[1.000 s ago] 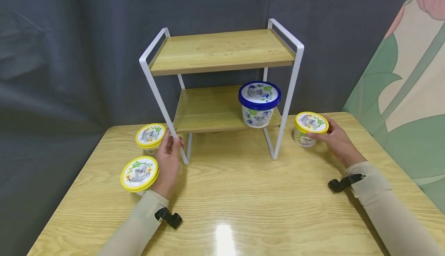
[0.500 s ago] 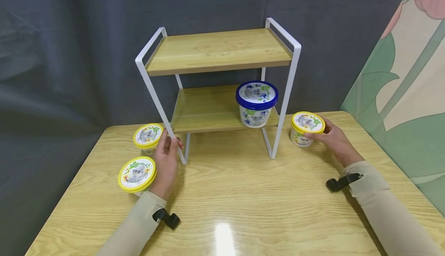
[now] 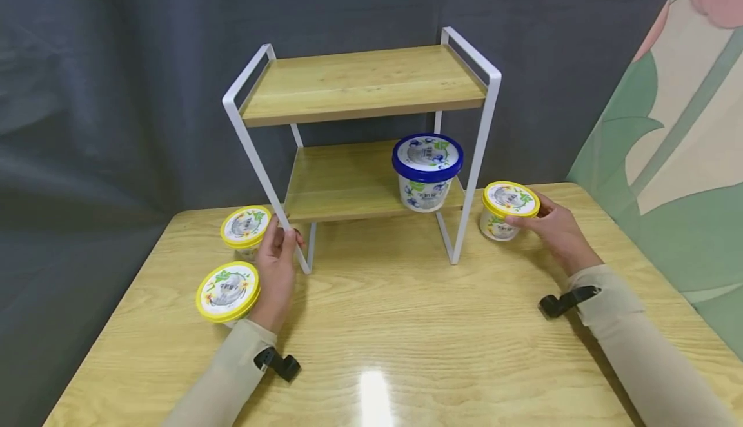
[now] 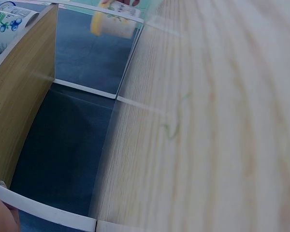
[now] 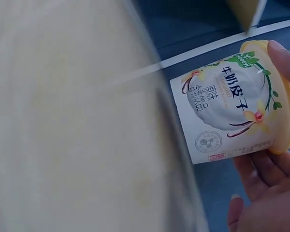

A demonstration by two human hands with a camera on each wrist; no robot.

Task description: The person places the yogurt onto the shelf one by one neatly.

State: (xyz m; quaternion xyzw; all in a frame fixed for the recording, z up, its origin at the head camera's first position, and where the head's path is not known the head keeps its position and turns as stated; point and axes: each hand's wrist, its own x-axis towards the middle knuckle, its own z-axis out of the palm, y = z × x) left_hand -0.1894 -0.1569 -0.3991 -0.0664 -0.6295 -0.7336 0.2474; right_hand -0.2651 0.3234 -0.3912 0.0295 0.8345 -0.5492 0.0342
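Note:
A two-tier shelf of wood boards and white metal frames stands on the table. My left hand grips its front left leg low down, thumb at the front. Near that hand are two yellow-lidded tubs, a rear tub and a front tub. To the right of the shelf, my right hand holds a third yellow-lidded tub by its lid and side. That tub is upright; its base is at or just above the tabletop. A blue-lidded tub sits on the lower board's right end.
The wood table reaches back to a dark curtain. A wall with painted flowers and leaves borders the right side. The shelf's front right leg stands between the blue-lidded tub and my right hand.
The right hand and its tub have shifted slightly left and up in the head view. My left hand keeps its grip on the shelf leg. The whole view has drifted a little.

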